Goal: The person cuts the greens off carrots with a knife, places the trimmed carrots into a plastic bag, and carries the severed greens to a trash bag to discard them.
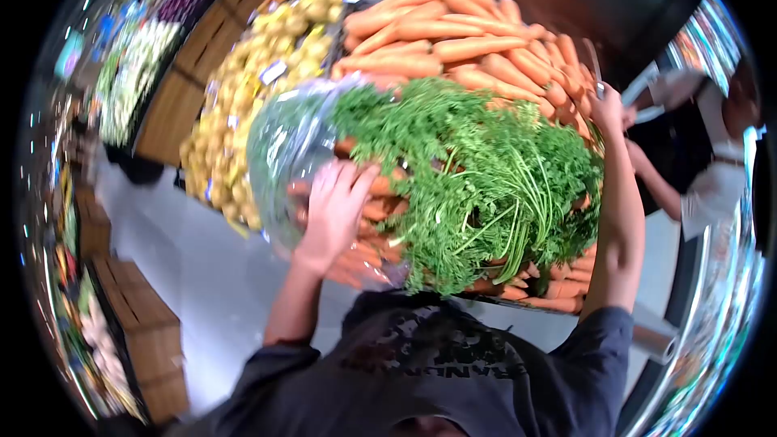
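Observation:
My left hand [336,202] lies over carrots at the left of the display, fingers extended and slightly apart. Beside and partly around it is a clear plastic bag [279,142]; whether the hand is inside or on top of it, I cannot tell. Leafy green carrot tops [486,186] spread between my two arms. Up at the right edge of the heap of loose orange carrots [486,40], my right hand [607,109] is closed, with a thin pale strip rising by its fingers. What it holds is blurred.
Bagged yellow potatoes or similar [263,85] adjoin the carrots on the left. Wooden produce stands [133,307] line the far left across the grey floor [218,275]. A person [688,129] is close by on the right, near a grey cylinder [651,340].

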Available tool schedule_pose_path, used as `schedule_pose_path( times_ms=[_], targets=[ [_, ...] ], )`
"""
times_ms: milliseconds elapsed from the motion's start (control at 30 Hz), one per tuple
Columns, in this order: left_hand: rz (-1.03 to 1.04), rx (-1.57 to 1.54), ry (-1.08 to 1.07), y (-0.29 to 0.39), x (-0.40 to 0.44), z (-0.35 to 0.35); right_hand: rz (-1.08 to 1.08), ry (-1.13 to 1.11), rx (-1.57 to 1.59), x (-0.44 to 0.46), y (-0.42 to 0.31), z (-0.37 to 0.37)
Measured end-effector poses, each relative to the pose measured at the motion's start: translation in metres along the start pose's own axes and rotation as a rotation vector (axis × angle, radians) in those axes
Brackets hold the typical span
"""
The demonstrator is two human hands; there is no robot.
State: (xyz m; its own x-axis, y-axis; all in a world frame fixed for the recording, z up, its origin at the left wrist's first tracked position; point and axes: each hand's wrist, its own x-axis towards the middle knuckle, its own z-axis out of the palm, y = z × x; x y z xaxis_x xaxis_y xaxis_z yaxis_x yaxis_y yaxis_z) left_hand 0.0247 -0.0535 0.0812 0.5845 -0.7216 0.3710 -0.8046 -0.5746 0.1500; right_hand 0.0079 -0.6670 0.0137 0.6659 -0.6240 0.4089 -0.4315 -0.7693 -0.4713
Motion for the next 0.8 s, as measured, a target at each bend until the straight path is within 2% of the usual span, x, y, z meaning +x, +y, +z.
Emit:
schedule_pose_path(
  times_ms=[33, 67, 133, 200, 233, 333, 400, 467, 500, 600, 700, 800],
  targets=[
    [0.011, 0.096, -0.004, -0.003, -0.001, -0.001, -0.047, -0.025, 0.042, 0.002, -0.011, -0.017],
    [0.010, 0.122, -0.009, -0.003, -0.001, -0.006, -0.083, 0.022, -0.030, -0.010, -0.049, -0.047],
    [-0.011, 0.145, 0.013, -0.003, 0.005, -0.017, -0.273, 0.170, -0.072, -0.020, -0.065, -0.074],
    [0.044, 0.224, 0.043, 0.002, 0.005, -0.026, -0.368, 0.125, 0.018, -0.050, -0.109, -0.112],
    [0.004, 0.176, 0.037, 0.004, 0.004, -0.030, -0.399, 0.076, 0.063, -0.065, -0.128, -0.126],
    [-0.049, 0.088, 0.061, 0.013, 0.007, -0.031, -0.265, -0.231, 0.349, -0.132, -0.177, -0.143],
    [0.058, 0.182, 0.126, 0.015, 0.012, -0.031, -0.218, -0.431, 0.464, -0.187, -0.231, -0.149],
    [0.080, 0.185, 0.118, 0.025, 0.017, -0.032, -0.306, -0.460, 0.561, -0.231, -0.259, -0.136],
    [0.096, 0.196, 0.103, 0.030, 0.020, -0.033, -0.364, -0.392, 0.615, -0.251, -0.263, -0.118],
    [0.119, 0.229, 0.112, 0.046, 0.021, -0.029, -0.277, -0.183, 0.385, -0.291, -0.289, -0.098],
    [0.136, 0.218, 0.086, 0.056, 0.021, -0.027, 0.003, -0.255, 0.283, -0.307, -0.300, -0.095],
    [0.129, 0.233, 0.095, 0.060, 0.020, -0.027, -0.041, -0.156, 0.180, -0.309, -0.268, -0.074]
  ],
)
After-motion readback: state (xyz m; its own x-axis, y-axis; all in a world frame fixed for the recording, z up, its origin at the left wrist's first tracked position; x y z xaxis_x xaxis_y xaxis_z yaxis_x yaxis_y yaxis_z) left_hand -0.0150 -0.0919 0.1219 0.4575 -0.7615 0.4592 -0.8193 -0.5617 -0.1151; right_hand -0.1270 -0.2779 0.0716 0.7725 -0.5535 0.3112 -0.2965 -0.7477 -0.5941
